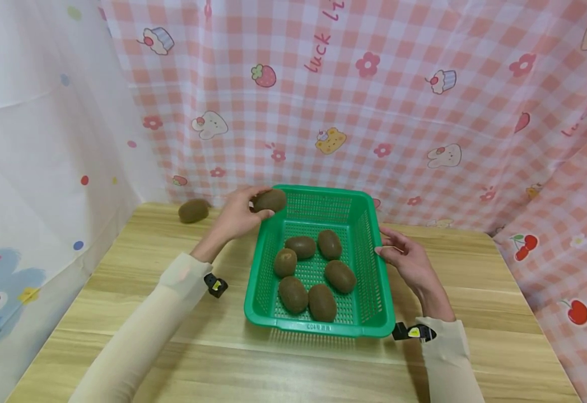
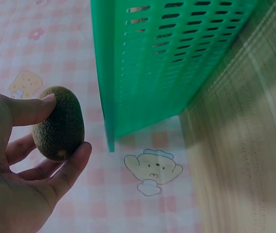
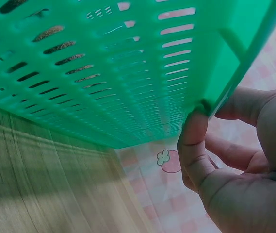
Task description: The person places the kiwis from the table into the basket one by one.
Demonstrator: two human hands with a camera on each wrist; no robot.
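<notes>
My left hand (image 1: 240, 214) grips a brown kiwi (image 1: 271, 201) at the far left corner of a green plastic basket (image 1: 318, 326). The left wrist view shows the thumb on one side of this kiwi (image 2: 62, 127) and fingertips on the other, outside the basket wall (image 2: 142, 92). Several more kiwis, among them one near the front (image 1: 293, 295), lie on the basket's floor. At the basket's right side, my right hand (image 1: 408, 258) pinches the rim between thumb and fingers, as the right wrist view shows with the hand (image 3: 239, 150) at the edge.
One kiwi (image 1: 193, 211) lies on the wooden table (image 1: 213, 347) at its back left, behind the left forearm. A pink checked cloth (image 1: 293, 112) hangs along the back and right edges, and a white printed cloth (image 1: 36, 140) hangs at the left.
</notes>
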